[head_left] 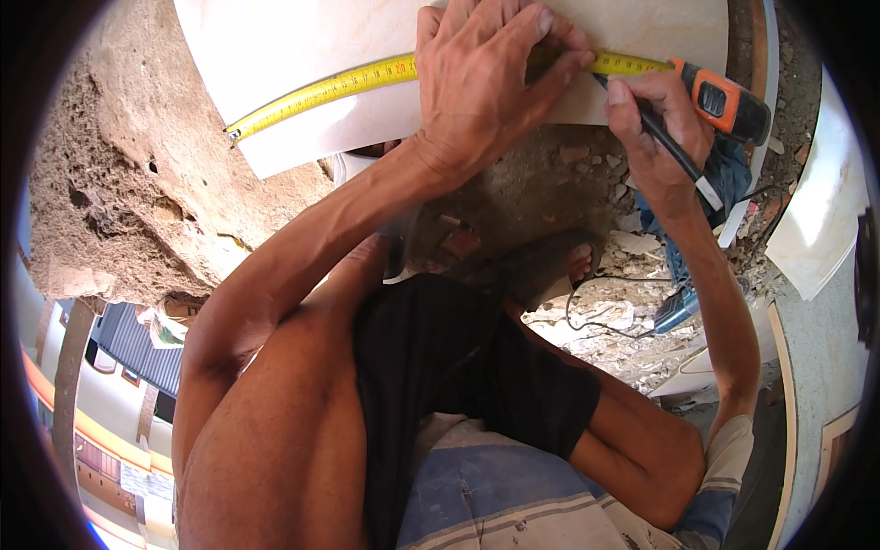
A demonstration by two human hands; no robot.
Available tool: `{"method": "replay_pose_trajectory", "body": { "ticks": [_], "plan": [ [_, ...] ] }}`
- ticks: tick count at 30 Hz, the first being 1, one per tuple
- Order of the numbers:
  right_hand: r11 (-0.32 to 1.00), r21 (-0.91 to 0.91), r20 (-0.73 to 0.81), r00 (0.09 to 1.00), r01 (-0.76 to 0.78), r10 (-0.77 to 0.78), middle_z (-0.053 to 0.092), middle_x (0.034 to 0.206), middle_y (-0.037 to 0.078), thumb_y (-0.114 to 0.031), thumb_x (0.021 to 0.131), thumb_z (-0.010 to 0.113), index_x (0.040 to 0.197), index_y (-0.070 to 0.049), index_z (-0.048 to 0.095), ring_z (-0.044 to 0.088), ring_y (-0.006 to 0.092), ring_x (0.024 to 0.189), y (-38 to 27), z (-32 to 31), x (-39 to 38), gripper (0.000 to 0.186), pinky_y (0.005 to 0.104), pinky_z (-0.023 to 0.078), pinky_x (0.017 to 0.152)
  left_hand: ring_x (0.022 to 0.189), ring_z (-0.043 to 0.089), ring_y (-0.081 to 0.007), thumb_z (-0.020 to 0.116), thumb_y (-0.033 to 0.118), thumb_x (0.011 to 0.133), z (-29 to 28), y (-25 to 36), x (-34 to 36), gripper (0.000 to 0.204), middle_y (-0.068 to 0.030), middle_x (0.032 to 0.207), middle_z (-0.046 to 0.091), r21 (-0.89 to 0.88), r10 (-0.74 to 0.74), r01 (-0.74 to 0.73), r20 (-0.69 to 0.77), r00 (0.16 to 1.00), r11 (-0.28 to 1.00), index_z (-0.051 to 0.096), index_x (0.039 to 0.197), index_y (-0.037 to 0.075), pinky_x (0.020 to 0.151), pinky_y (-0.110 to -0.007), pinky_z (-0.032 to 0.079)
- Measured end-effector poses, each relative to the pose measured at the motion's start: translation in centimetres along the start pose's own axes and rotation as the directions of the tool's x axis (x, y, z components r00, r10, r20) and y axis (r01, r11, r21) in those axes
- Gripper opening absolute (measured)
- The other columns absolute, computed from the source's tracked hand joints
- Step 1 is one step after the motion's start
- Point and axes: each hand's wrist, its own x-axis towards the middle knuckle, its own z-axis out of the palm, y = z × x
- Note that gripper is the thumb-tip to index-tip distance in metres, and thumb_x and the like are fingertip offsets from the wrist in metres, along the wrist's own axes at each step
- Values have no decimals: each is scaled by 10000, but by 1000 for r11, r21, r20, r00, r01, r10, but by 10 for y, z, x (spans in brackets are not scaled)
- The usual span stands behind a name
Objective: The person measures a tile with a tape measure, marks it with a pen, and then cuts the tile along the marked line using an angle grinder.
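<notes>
A pale tile (284, 37) lies across the top, with a yellow tape measure blade (344, 84) stretched over it from a hooked end at the left to its orange-and-black case (729, 99) at the right. My left hand (486, 82), fingers bent over the blade near the middle, holds it against the tile and hides part of it. My right hand (665, 137) grips a black pen or marker (683, 156) with a white end, its tip at the blade just left of the case.
Blue power tools (676, 307) with a black cord lie at lower right among rubble (577, 160). More tile pieces (816, 211) stand at the right. A rough plastered surface (128, 183) fills the left. My bent legs and sandalled foot (577, 261) are below the tile.
</notes>
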Motion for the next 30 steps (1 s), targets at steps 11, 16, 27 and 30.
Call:
{"method": "replay_pose_trajectory", "body": {
  "ticks": [11, 16, 27, 30],
  "plan": [
    [998, -49, -13, 999, 37, -37, 757, 790, 38, -267, 1007, 818, 1007, -72, 716, 747, 105, 740, -1, 0, 1, 220, 283, 606, 727, 918, 564, -263, 838, 288, 954, 6, -5, 0, 172, -37, 975, 629, -30, 61, -63, -64, 996, 998, 715, 990, 174, 847, -441, 388],
    [998, 21, 9, 998, 63, -63, 764, 794, 47, -191, 1012, 805, 988, -50, 702, 742, 105, 741, 1, -5, 0, 176, 276, 595, 710, 894, 555, -262, 849, 272, 942, 4, -2, 0, 183, -38, 949, 619, -21, 28, -29, -36, 999, 999, 696, 964, 174, 843, -448, 383],
    [928, 175, -74, 944, 329, -321, 757, 949, 94, -80, 1010, 797, 1122, -29, 682, 677, 124, 763, -44, -34, -4, 168, 261, 556, 691, 947, 584, -215, 676, 129, 1021, -3, -10, -4, 290, -27, 1115, 688, -228, 25, -46, -97, 995, 972, 684, 1308, 164, 896, -393, 433],
    [936, 137, -26, 946, 323, -322, 761, 1022, 105, 12, 977, 747, 1116, -23, 716, 680, 125, 778, -67, -44, 8, 146, 270, 557, 702, 1136, 623, -192, 462, 102, 1137, -27, -5, 2, 368, -106, 1319, 685, -610, -156, 157, 56, 986, 777, 552, 1493, 90, 1055, -373, 468]
  ]
}}
